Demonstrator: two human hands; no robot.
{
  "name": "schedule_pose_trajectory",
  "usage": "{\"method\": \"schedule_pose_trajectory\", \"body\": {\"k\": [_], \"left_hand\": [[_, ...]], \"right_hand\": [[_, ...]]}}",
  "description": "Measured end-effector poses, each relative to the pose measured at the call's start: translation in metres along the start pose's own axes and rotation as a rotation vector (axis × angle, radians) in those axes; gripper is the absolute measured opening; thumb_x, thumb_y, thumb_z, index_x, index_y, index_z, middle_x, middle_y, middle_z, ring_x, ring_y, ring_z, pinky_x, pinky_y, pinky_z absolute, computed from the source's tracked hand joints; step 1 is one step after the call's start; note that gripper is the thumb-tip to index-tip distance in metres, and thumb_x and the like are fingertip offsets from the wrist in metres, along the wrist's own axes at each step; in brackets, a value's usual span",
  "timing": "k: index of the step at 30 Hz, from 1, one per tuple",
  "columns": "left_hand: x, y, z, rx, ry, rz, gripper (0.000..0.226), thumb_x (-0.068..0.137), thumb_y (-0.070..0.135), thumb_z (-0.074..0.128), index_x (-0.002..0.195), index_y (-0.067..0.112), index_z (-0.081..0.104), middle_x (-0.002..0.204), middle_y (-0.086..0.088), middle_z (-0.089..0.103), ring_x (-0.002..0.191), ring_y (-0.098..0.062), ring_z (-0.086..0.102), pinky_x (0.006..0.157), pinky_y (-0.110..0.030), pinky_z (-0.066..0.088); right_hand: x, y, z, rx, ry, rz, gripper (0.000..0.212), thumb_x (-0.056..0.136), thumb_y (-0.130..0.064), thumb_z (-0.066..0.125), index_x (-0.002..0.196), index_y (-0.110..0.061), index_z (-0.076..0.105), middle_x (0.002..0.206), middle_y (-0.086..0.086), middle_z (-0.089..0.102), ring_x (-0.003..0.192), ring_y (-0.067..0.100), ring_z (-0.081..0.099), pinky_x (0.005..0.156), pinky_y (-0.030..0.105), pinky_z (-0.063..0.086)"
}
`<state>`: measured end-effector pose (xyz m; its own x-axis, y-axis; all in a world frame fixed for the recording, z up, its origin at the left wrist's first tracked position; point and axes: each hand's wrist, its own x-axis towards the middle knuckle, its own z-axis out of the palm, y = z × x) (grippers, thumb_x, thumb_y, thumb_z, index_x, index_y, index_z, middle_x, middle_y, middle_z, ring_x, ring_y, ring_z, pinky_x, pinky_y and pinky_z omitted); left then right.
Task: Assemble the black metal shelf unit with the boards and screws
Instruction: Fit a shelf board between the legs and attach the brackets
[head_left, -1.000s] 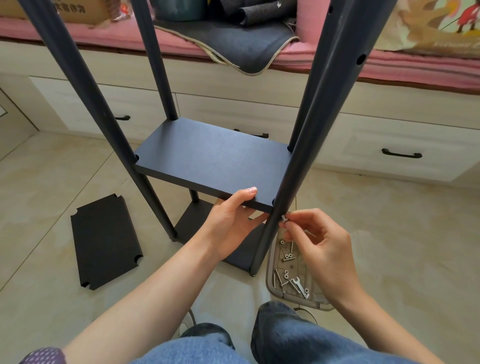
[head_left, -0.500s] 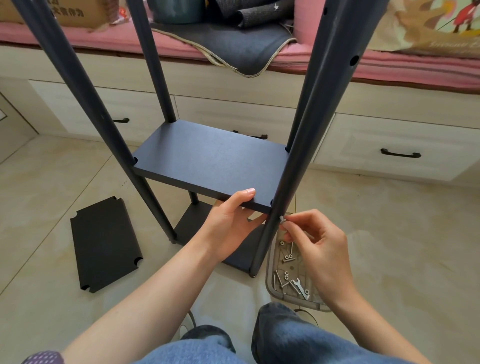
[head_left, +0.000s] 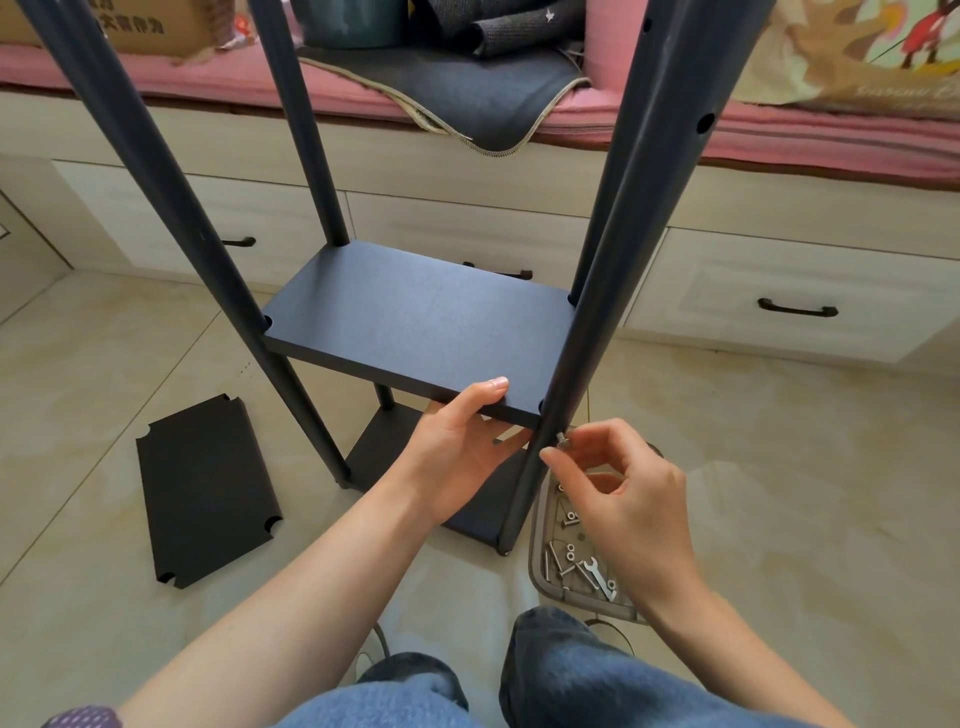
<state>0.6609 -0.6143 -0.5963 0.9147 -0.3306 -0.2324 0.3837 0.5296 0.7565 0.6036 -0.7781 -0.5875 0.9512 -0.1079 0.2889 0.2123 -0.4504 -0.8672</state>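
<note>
The black shelf unit stands on the floor with four dark posts. A black board sits midway between them, and a lower board lies near the floor. My left hand grips the mid board's near edge, thumb on top and fingers underneath. A silver screw sticks out of the near right post just below that board. My right hand pinches this screw between thumb and fingertips.
A loose black board lies flat on the tiled floor at the left. A grey tray with several screws and a small wrench sits by the post's foot. Drawers under a pink cushioned bench stand behind. My knees are at the bottom.
My right hand's fingers have shifted slightly around the screw at the post. The left hand keeps its grip on the board. The view has drifted a little.
</note>
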Motion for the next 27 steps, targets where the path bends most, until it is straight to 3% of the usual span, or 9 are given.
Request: {"method": "schedule_pose_trajectory", "body": {"k": [8,13,21,27], "left_hand": [[0.0003,0.0009,0.0010,-0.003,-0.014,0.005,0.014,0.087,0.028,0.064,0.093,0.015,0.068,0.119,-0.018,0.061,0.120,-0.036,0.058,0.108,-0.047,0.047],[0.0010,0.0004,-0.0006,0.029,-0.007,0.012,0.031,0.087,0.029,0.063,0.111,0.009,0.061,0.125,-0.020,0.057,0.125,-0.040,0.056,0.111,-0.050,0.044],[0.0017,0.0004,-0.0016,-0.003,-0.021,0.008,0.013,0.088,0.026,0.064,0.093,0.015,0.068,0.120,-0.018,0.060,0.127,-0.042,0.054,0.112,-0.052,0.042],[0.0015,0.0011,-0.0010,0.035,-0.017,0.023,0.018,0.089,0.030,0.063,0.097,0.015,0.069,0.116,-0.015,0.062,0.120,-0.034,0.059,0.110,-0.050,0.045]], "right_hand": [[0.0029,0.0025,0.0025,-0.058,0.031,-0.053,0.008,0.087,-0.017,0.073,0.085,-0.020,0.067,0.071,-0.016,0.066,0.068,0.005,0.065,0.059,0.011,0.048],[0.0025,0.0046,0.0028,-0.011,0.003,-0.019,0.007,0.090,-0.020,0.070,0.085,-0.024,0.066,0.072,-0.014,0.068,0.069,0.007,0.067,0.061,0.017,0.051],[0.0043,0.0067,0.0004,-0.182,0.016,-0.213,0.011,0.088,-0.012,0.072,0.088,-0.018,0.063,0.074,-0.010,0.064,0.071,0.006,0.062,0.062,0.015,0.048],[0.0052,0.0039,0.0032,-0.096,-0.012,-0.034,0.012,0.092,-0.028,0.066,0.080,-0.029,0.065,0.067,-0.015,0.066,0.066,0.004,0.066,0.060,0.012,0.046]]}}
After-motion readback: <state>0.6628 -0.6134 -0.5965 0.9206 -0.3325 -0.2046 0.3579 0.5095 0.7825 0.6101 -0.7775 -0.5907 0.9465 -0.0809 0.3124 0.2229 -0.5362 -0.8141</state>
